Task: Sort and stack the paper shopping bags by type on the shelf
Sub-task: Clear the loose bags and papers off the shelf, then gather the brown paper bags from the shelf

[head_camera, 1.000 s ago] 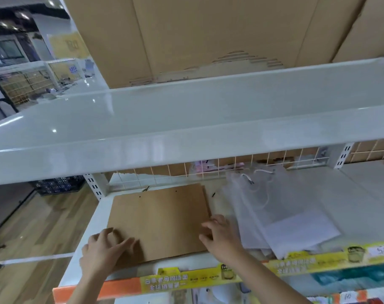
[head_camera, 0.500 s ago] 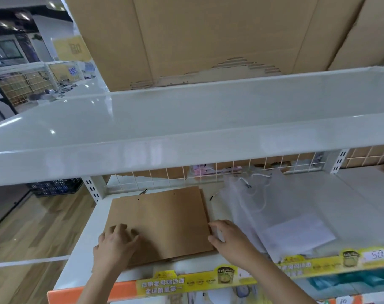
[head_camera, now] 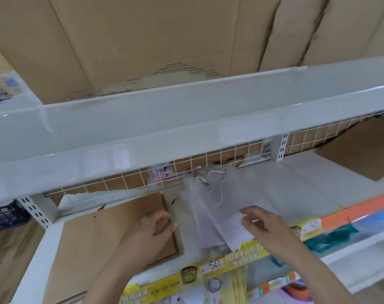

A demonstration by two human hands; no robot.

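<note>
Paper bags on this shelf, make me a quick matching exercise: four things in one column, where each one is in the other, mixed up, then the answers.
Things:
1. brown bags
2. white bags
3. left hand
4. right hand

Places:
A. on the front edge of the white pile
B. flat on the left part of the shelf
C. over the right edge of the brown stack
D. loose pile, rope handles toward the back grid

Pairs: 1-B, 2-D, 3-C, 4-A
</note>
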